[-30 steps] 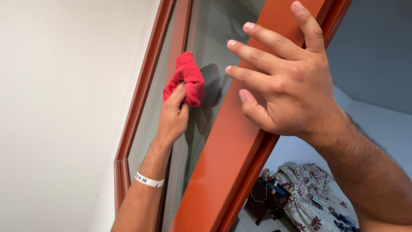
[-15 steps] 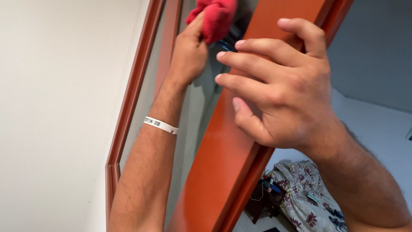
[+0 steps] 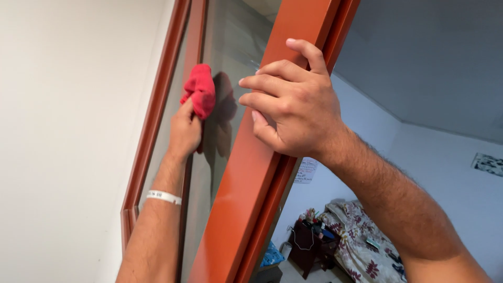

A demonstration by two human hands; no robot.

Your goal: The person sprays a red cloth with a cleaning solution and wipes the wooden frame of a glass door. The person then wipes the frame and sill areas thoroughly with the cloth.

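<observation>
- The right hand (image 3: 296, 107) grips the orange-red door frame (image 3: 246, 173), fingers curled over its edge, thumb behind; a firm hold keeps the panel from swinging.
- The left hand (image 3: 184, 131), fingers closed around a bunched red cloth (image 3: 199, 95), presses it against the glass pane (image 3: 220, 105) near the frame's inner edge; overlapping strokes into the corners would likely clean best.
- Beyond, a floral-covered bed (image 3: 361, 241) stands.

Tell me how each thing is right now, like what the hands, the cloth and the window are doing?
Left hand: closed on the red cloth.
Red cloth: bunched up, pressed against the glass.
Right hand: gripping the orange frame.
Orange frame: tilted in view.
Glass: shows the hand's reflection.
White wristband: on the left wrist.
</observation>
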